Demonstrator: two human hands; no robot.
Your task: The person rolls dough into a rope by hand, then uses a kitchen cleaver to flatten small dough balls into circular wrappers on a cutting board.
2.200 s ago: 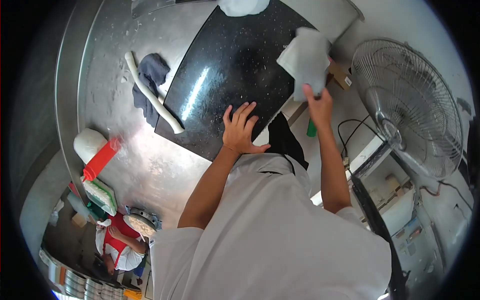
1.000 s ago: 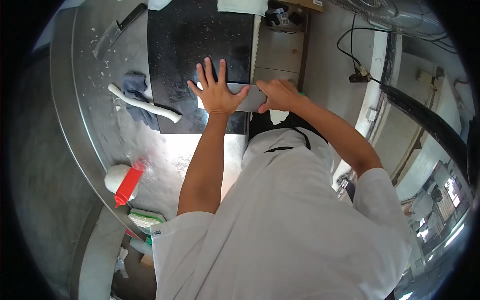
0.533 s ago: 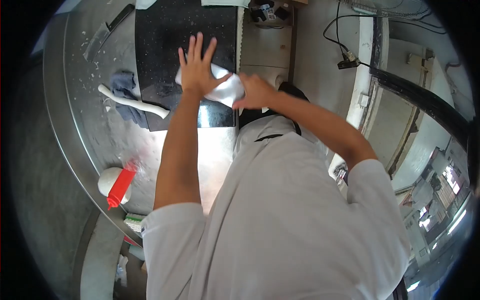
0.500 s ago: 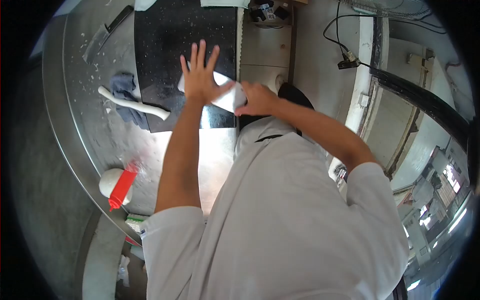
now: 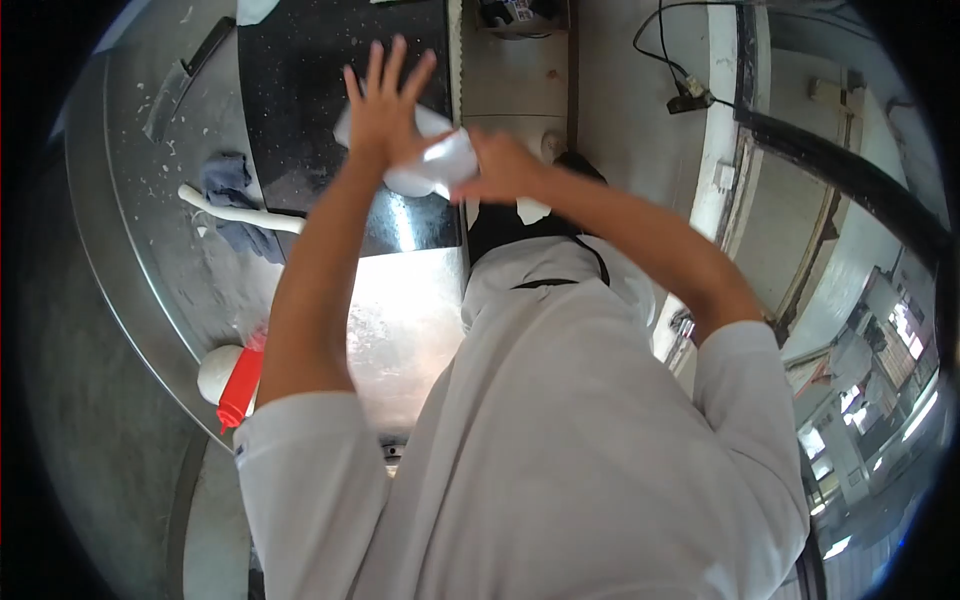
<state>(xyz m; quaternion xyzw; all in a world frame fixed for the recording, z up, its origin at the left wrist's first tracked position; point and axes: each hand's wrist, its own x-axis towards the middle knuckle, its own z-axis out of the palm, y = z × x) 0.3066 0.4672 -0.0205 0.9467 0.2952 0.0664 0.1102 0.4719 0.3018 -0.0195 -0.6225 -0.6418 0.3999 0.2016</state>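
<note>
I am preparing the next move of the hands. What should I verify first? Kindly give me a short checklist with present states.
1. Right hand gripping the shiny flat tool at its near end: ok.
2. Left hand pressing on the tool: cannot tell; it is spread over it, but blurred.
3. Black board free of specks: not ok, pale specks are scattered on it.
4. Cleaver away from both hands: ok, it lies apart on the steel table.
5. White dough rope off the dark cloth: not ok, it lies across it.
</note>
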